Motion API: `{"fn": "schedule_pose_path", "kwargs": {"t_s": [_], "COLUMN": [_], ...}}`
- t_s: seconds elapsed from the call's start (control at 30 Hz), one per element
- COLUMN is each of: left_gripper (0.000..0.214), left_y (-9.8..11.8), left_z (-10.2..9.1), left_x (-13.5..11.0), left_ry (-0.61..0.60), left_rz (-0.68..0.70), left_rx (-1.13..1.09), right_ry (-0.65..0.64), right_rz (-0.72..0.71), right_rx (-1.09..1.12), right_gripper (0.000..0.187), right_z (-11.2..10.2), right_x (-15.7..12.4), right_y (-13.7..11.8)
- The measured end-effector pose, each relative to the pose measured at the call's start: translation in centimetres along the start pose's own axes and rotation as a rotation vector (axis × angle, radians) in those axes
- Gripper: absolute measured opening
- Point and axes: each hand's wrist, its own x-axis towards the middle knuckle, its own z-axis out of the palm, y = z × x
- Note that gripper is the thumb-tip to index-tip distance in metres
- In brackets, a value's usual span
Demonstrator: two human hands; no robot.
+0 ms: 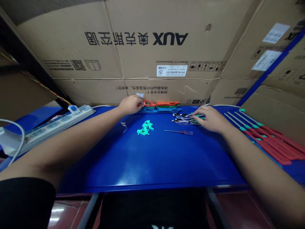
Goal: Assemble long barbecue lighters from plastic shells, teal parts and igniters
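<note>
My left hand [129, 106] reaches to the far edge of the blue table, its fingertips at an orange-red plastic tool [149, 103]. Whether it grips that tool, I cannot tell. Beside this lie orange, green and blue tools of similar flat shape [164, 106]. My right hand [209, 118] rests with fingers apart on a pile of small black-and-white cables with green parts [186, 119]. Between my hands lie teal plastic pieces [145, 128] and a small red-handled screwdriver [178, 132].
Several long red-handled tools with teal collars [269, 140] lie at the table's right end. A white power strip [54, 127] sits at the left. Large cardboard boxes [135, 41] stand along the back edge, and tiny metal parts [124, 127] lie near the teal pieces.
</note>
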Motion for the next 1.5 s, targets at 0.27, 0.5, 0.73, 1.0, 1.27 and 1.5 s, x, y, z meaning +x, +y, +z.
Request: {"fn": "schedule_pose_path", "kwargs": {"t_s": [0.27, 0.5, 0.73, 1.0, 1.27, 1.5], "left_gripper": [0.023, 0.020, 0.020, 0.012, 0.011, 0.011], "left_y": [-1.7, -1.6, -0.7, 8.3, 10.9, 10.8], "left_z": [0.3, 0.2, -2.9, -6.6, -4.3, -3.7], "left_x": [-0.9, -0.9, -1.1, -10.3, -15.0, -15.0], "left_ry": [-0.117, -0.118, -0.058, -0.083, -0.259, -0.266], "left_rz": [0.118, 0.091, 0.069, 0.344, 0.498, 0.502], "left_rx": [-0.070, -0.119, -0.195, -0.375, -0.552, -0.578], "right_ry": [-0.236, -0.306, -0.358, -0.278, -0.352, -0.313], "right_rz": [-0.044, -0.041, 0.003, 0.085, 0.095, 0.005], "right_rx": [-0.040, -0.014, -0.049, 0.051, 0.103, 0.020], "right_gripper": [0.028, 0.024, 0.021, 0.025, 0.026, 0.029], "right_z": [0.0, -0.6, -0.4, -2.3, -2.3, -1.4], "right_x": [-0.1, -0.4, -0.3, -0.4, 1.1, 0.1], "right_y": [0.0, 1.7, 2.2, 0.7, -0.3, 0.3]}}
